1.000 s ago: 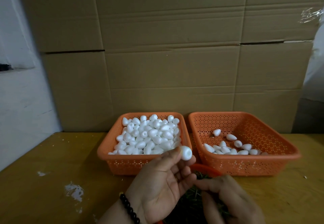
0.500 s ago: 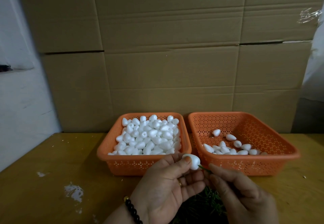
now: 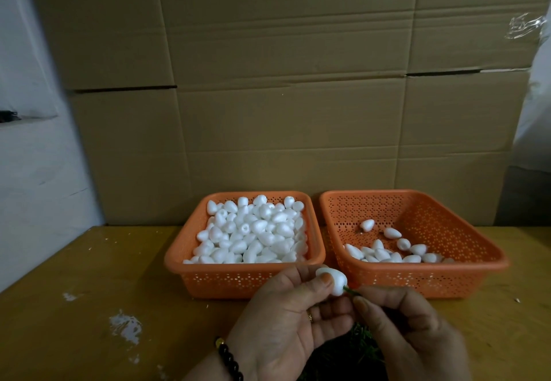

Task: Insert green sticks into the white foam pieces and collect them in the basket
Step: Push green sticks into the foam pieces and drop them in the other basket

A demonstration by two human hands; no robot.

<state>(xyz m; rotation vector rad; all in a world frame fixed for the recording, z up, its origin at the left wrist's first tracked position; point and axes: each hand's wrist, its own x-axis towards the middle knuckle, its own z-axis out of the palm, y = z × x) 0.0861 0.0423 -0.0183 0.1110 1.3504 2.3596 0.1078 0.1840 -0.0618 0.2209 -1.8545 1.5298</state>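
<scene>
Nearest, low in the head view, the left hand (image 3: pixel 286 318) pinches a white foam piece (image 3: pixel 335 282) between thumb and forefinger, with the remaining fingers curled loosely beneath. A beaded bracelet (image 3: pixel 228 359) sits on that wrist, and a ring shows on one finger. The right hand (image 3: pixel 408 333) grips a green stick (image 3: pixel 351 291) between thumb and forefinger; the stick's tip meets the lower right end of the foam piece. How deep it sits in the foam cannot be told. Below and between the hands lies a dark green pile of sticks (image 3: pixel 360 339), mostly hidden by the hands.

Both hands hover over a yellow-brown table (image 3: pixel 89 306) bearing white scuff marks. Just beyond the hands stand two orange perforated baskets side by side, nearly touching. The left basket (image 3: pixel 238 279) is heaped with white foam pieces. The right basket (image 3: pixel 417 279) holds a sparse scatter of foam pieces, mostly along its near wall; whether they carry sticks is too small to tell.

Behind the baskets rises a wall of stacked cardboard boxes (image 3: pixel 283 82). A pale wall (image 3: pixel 35 172) stands at far left.
</scene>
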